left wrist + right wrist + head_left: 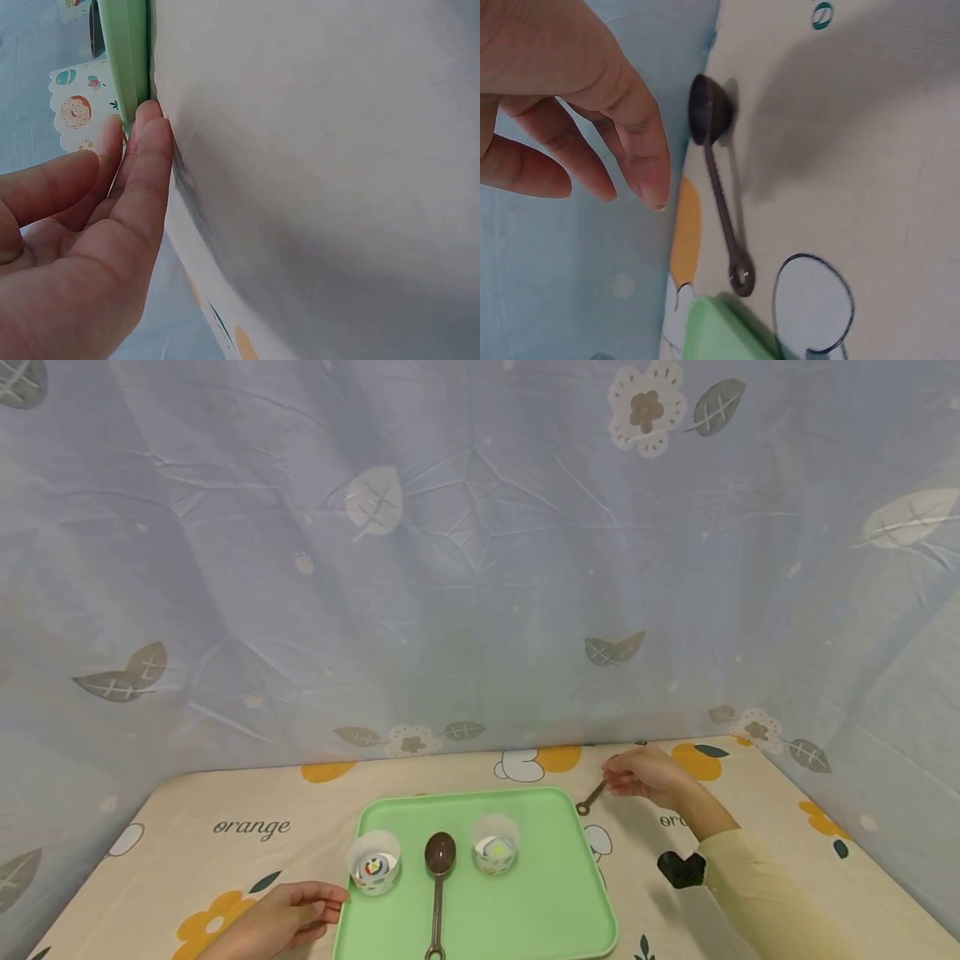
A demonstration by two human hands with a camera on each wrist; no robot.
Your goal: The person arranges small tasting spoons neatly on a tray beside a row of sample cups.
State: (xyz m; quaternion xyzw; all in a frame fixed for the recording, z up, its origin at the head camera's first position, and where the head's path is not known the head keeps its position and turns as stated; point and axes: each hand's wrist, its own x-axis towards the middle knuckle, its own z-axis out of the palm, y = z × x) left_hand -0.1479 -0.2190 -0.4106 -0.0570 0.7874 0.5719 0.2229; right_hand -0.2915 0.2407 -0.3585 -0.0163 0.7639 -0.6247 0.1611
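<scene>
Left hand (281, 917) touching green tray (543, 906), right hand (651, 778) seemingly above small spoon (720, 192), thumbs and fingers apart

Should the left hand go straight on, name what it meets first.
The left hand would meet the green tray first; it seems right at the edge, though exact contact is unclear.

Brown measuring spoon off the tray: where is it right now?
In the head view, the brown measuring spoon lies on the tablecloth just off the far right corner of the green tray, handle toward it, bowl toward the right hand.
</scene>
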